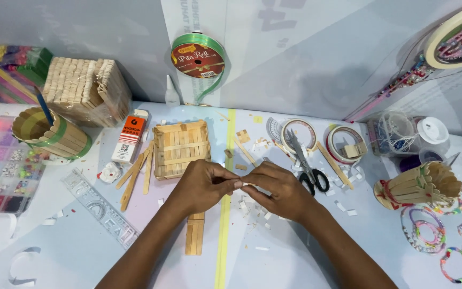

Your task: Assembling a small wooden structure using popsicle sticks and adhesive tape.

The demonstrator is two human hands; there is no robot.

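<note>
Fingertips of the left hand (201, 184) and right hand (276, 188) meet at mid-table, pinched together on a small pale piece (243, 184), both forearms reaching in from the near edge. Just beyond lies a stick panel (181, 148); a stick strip (194, 233) lies beneath the left wrist. Far left stands an orange-and-white glue box (130, 139); scissors (307, 163) lie right; a green ribbon roll with a red label (198, 58) leans against the far wall.

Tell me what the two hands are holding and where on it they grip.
Left hand and right hand meet fingertip to fingertip, pinching something small and pale between them. Which part each grip takes cannot be told.
</note>
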